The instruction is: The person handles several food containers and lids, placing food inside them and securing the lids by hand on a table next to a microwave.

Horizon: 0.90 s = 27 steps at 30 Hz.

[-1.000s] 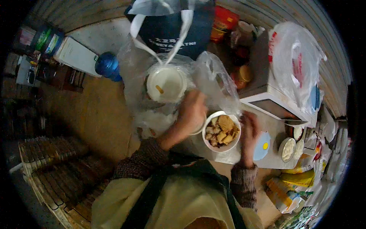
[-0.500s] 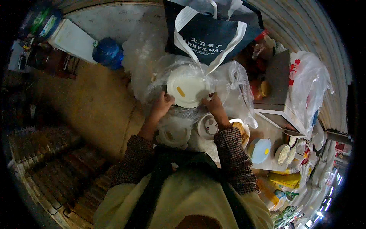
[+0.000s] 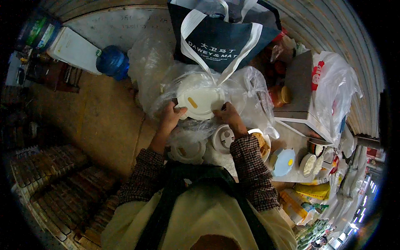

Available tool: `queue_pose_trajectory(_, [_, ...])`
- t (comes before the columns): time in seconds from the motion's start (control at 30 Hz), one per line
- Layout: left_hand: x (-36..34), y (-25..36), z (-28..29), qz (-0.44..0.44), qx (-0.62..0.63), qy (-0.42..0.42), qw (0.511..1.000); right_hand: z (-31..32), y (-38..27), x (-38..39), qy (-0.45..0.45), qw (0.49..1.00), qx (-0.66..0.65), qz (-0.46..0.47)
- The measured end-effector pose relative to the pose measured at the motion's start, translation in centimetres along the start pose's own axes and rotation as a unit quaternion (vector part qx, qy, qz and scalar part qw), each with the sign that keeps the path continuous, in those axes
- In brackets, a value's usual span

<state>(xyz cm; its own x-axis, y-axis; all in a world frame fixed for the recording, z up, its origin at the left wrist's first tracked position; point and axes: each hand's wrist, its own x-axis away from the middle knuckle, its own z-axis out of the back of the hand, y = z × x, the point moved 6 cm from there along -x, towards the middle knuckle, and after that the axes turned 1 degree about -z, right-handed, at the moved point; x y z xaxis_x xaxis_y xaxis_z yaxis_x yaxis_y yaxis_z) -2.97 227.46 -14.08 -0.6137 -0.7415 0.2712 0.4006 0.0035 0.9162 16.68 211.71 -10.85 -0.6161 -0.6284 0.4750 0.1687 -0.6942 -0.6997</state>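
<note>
A white round lid (image 3: 200,100) with a small yellow tab lies inside a clear plastic bag (image 3: 246,87). My left hand (image 3: 170,117) grips its left edge and my right hand (image 3: 228,117) grips its right edge. Just below my hands stand two white round containers (image 3: 222,138), one under each wrist. A white bowl of fried food (image 3: 262,143) sits right of my right forearm, partly hidden by the sleeve.
A dark tote bag (image 3: 221,37) with white handles stands behind the plastic bag. A blue water jug (image 3: 111,62) lies at the left. A grey scale (image 3: 302,83), a white bag (image 3: 337,89), a blue lid (image 3: 283,162) and small sauce cups (image 3: 309,164) crowd the counter at right.
A second ago my left hand was near the food bowl and my right hand beside it. Both hands have moved up to the white lid and now hold it from both sides.
</note>
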Motion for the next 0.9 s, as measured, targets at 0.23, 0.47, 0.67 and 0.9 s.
queue_pose_trajectory(0.23, [-2.5, 2.7, 0.6, -0.014, -0.206, -0.038, 0.978, 2.0, -4.2, 2.1, 0.044, 0.968, 0.223, 0.104])
queue_pose_trajectory(0.47, [-7.4, 9.6, 0.5, -0.113, -0.194, 0.004, 0.974, 5.1, -3.3, -5.0, 0.135, 0.986, 0.056, 0.074])
queue_pose_trajectory(0.67, [-10.9, 6.4, 0.0, -0.044, -0.103, -0.124, 0.986, 4.8, -5.7, -6.4, -0.045, 0.996, -0.025, 0.077])
queue_pose_trajectory(0.9, [-10.3, 8.1, -0.3, 0.028, -0.035, -0.176, 0.983, 3.8, -4.1, -6.7, -0.176, 0.975, -0.121, 0.056])
